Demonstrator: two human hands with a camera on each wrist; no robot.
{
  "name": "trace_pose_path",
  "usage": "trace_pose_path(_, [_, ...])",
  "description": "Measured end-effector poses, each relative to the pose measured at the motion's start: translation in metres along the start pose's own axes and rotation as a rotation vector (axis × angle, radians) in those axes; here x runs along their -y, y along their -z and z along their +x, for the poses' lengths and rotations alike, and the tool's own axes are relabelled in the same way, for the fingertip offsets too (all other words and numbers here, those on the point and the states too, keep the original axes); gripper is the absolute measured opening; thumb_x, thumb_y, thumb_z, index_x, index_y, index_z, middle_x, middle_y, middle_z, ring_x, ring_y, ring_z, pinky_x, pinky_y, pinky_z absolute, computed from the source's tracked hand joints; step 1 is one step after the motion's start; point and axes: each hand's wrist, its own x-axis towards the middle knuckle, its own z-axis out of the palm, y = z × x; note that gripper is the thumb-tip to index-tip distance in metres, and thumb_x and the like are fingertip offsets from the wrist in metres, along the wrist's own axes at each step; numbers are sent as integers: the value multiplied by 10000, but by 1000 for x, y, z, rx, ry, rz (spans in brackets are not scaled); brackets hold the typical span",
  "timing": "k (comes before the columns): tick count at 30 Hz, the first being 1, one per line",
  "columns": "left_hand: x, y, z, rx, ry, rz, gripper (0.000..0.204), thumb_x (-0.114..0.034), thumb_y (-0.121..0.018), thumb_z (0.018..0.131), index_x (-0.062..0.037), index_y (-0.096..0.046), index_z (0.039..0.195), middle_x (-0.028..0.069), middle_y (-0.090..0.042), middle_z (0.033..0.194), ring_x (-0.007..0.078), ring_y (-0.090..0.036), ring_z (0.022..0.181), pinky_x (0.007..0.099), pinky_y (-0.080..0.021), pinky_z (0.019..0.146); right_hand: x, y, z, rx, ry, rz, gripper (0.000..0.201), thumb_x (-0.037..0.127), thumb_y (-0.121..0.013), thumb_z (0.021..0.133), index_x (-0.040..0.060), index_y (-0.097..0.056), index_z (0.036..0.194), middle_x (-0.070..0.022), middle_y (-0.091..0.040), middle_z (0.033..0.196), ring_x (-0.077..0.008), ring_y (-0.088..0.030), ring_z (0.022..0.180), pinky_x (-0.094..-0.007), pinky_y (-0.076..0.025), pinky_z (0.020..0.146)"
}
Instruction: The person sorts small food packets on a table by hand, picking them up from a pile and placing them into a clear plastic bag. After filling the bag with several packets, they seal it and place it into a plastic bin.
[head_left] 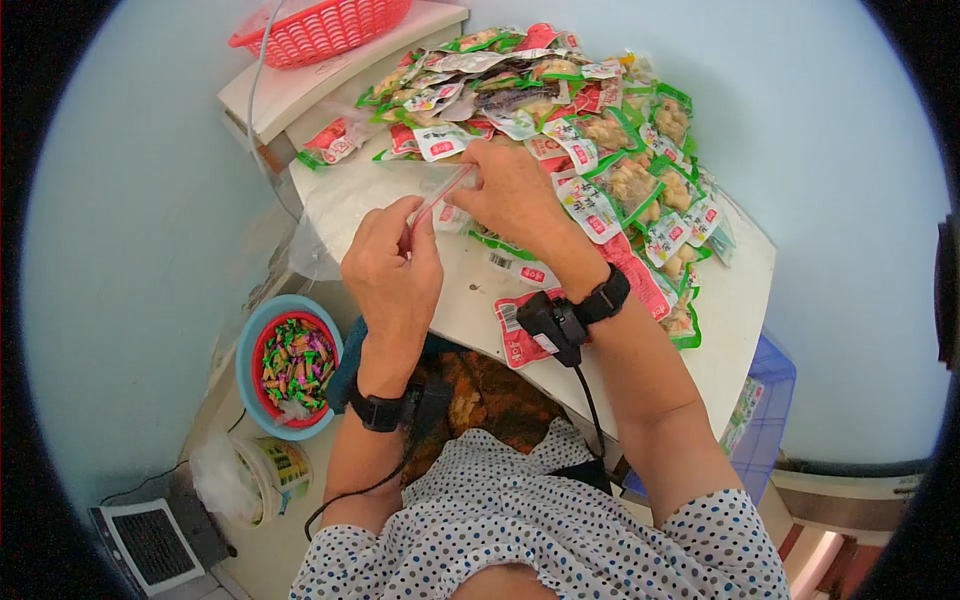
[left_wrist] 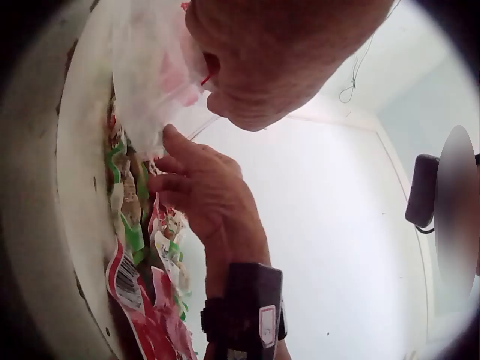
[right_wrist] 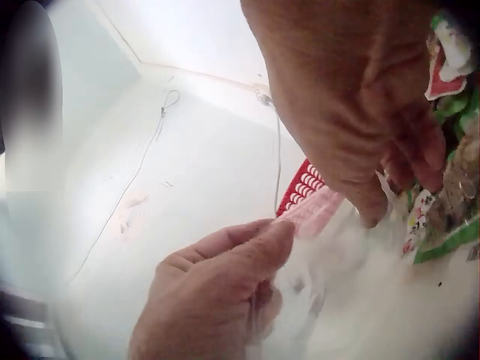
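A clear plastic bag (head_left: 440,182) with a pinkish-red strip along its mouth is stretched between my two hands over the table. My left hand (head_left: 393,258) pinches the near end of the strip between thumb and curled fingers. At the far end, my right hand (head_left: 515,195) grips the bag's edge, its fingertips partly hidden behind the thin plastic. The bag's cloudy body (right_wrist: 337,259) hangs below the strip in the right wrist view. Just beyond and right of my right hand lies a large heap of green-and-white snack packets (head_left: 625,180).
The white table (head_left: 460,310) also carries red packets (head_left: 520,345) near its front edge. A red basket (head_left: 335,30) stands on a white ledge at back left. Below left are a blue basin (head_left: 247,375) holding wrapped pieces and a bucket (head_left: 280,470). A blue crate (head_left: 770,400) stands at right.
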Motion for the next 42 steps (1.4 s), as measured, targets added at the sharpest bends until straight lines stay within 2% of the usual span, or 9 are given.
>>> trace_pose_path(4, [5, -3, 2, -16, 47, -32, 119, -47, -714, 812, -22, -699, 927, 78, -574, 660, 161, -526, 531, 298, -415, 507, 20, 19, 2, -169, 45, -122, 244, 195, -766, 701, 10, -641, 799, -160, -645, 697, -337, -648, 689, -439, -493, 648])
trace_pose_path(7, [9, -4, 7, -34, 109, -60, 105, -52, -710, 821, -10, -703, 917, 71, -576, 651, 142, -520, 531, 287, -409, 499, 26, 28, 2, 18, 68, 167, 197, 181, -754, 705, 25, -664, 783, -145, -661, 716, -339, -649, 691, -442, -491, 646])
trace_pose_path(13, [15, -8, 10, -48, 266, -218, 109, -83, -709, 852, -7, -719, 929, 9, -579, 640, 67, -487, 556, 254, -400, 510, 28, 0, -6, 266, 296, 136, 134, 108, -713, 725, 33, -721, 836, -155, -701, 835, -338, -676, 804, -419, -525, 725])
trace_pose_path(14, [14, -8, 11, -53, 252, -212, 112, -86, -709, 853, -4, -719, 929, 6, -578, 639, 62, -486, 558, 249, -398, 511, 29, 1, -9, 490, 196, 84, 146, 88, -707, 719, 29, -720, 852, -176, -700, 856, -340, -678, 853, -416, -533, 768])
trace_pose_path(27, [19, -15, -10, 35, 227, -202, 143, -108, -682, 902, 4, -709, 987, 2, -631, 679, 48, -512, 578, 217, -425, 540, 13, -11, -7, 683, 223, 118, 202, 104, -688, 726, -7, -706, 894, -172, -707, 833, -307, -689, 820, -388, -532, 728])
trace_pose_path(30, [22, -16, -15, 9, 160, -176, 134, -98, -687, 895, -4, -712, 986, -3, -621, 708, 48, -502, 596, 212, -419, 544, 0, 23, 5, 685, 210, 276, 214, 112, -682, 729, 8, -715, 913, -135, -704, 784, -235, -683, 736, -347, -525, 670])
trace_pose_path(32, [26, -21, -19, 3, 138, -179, 132, -93, -689, 890, -8, -713, 988, -7, -611, 723, 46, -496, 611, 210, -414, 547, -4, 45, 5, 388, 248, 334, 193, 99, -674, 737, 10, -721, 902, -106, -693, 735, -180, -659, 652, -320, -511, 617])
trace_pose_path(38, [33, -28, -22, -20, 201, -233, 144, -98, -694, 886, 1, -713, 988, -17, -594, 715, 42, -485, 615, 209, -412, 552, -23, 79, 9, 361, -21, -186, 167, 118, -702, 763, 13, -713, 892, -113, -694, 734, -230, -666, 664, -342, -518, 639])
trace_pose_path(42, [37, -29, -24, -18, 270, -275, 145, -109, -687, 896, -1, -714, 989, -31, -587, 701, 39, -485, 610, 207, -409, 550, -39, 58, 8, 334, 38, -246, 223, 156, -727, 734, 11, -710, 903, -170, -691, 817, -306, -671, 777, -387, -525, 708])
